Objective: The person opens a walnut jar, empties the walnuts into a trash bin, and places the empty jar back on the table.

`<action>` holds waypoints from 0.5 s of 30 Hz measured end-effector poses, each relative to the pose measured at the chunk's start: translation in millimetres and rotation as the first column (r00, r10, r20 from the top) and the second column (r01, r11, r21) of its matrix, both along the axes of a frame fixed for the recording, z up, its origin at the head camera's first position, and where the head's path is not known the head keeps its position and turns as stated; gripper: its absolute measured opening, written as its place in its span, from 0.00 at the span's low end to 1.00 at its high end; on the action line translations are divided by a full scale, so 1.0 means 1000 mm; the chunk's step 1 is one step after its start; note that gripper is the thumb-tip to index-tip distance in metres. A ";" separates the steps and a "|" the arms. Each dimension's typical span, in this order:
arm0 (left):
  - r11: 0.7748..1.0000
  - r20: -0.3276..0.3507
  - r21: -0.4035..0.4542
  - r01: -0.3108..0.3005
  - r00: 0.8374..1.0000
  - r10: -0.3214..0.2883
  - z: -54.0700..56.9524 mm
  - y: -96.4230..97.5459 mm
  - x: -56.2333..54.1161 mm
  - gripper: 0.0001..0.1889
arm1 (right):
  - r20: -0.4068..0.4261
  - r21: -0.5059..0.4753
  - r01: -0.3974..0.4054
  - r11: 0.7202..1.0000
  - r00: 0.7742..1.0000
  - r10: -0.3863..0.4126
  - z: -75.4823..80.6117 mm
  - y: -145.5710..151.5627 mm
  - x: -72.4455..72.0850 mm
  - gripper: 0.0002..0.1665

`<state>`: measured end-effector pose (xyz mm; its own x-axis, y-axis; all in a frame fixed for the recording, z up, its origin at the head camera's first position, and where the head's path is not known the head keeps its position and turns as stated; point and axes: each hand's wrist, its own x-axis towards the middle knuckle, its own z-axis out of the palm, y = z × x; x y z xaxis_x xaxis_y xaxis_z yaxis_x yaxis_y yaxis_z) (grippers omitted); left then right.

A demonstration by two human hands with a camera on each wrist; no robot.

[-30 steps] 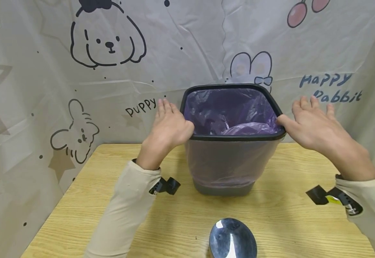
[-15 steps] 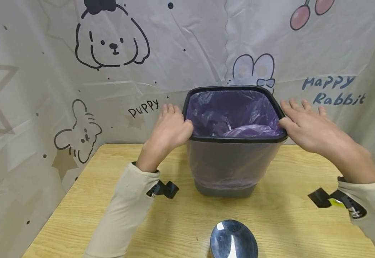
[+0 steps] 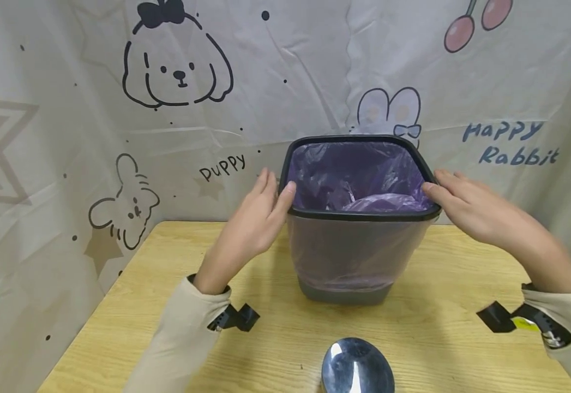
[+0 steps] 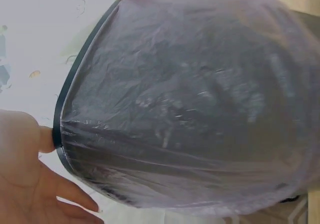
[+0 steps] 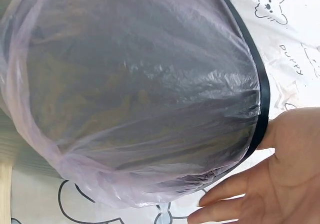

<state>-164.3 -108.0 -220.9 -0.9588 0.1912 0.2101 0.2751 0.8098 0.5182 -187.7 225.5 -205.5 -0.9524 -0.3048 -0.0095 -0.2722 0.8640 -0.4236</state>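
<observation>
Purple liner film (image 3: pixel 359 180) covers the inside and upper outer walls of the grey waste bin (image 3: pixel 346 289), which stands upright at table (image 3: pixel 442 338) centre, 12 o'clock from me. My left hand (image 3: pixel 251 224) sits at the bin's 9 o'clock, thumb tip on the black rim (image 3: pixel 359 215), fingers straight and apart. My right hand (image 3: pixel 476 210) sits at 3 o'clock, thumb on the rim, fingers extended. Neither grip is clamped. Both hands are equally near. I judge the bin's vertical axis lies midway between them. A steel bowl (image 3: pixel 358 368) rests at 6 o'clock.
</observation>
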 end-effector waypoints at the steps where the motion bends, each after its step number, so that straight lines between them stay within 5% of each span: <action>1: 1.000 -0.020 0.018 0.007 1.000 -0.006 -0.004 -0.001 0.005 0.39 | -0.005 -0.016 0.002 1.000 1.000 -0.002 -0.001 0.002 0.002 0.45; 10: 0.994 -0.187 0.049 0.101 0.978 -0.091 -0.068 -0.023 0.035 0.30 | -0.066 -0.081 -0.014 0.997 0.998 0.009 -0.016 0.009 0.031 0.40; 15: 0.974 -0.273 0.116 0.195 0.949 -0.158 -0.095 -0.027 0.048 0.27 | -0.095 -0.041 0.009 0.999 0.995 -0.013 -0.024 0.009 0.046 0.40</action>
<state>-116.1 -134.6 -315.6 -0.8205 0.3031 0.4847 0.5474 0.6608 0.5135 -142.1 234.1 -229.1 -0.9516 -0.2927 0.0938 -0.3038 0.8498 -0.4308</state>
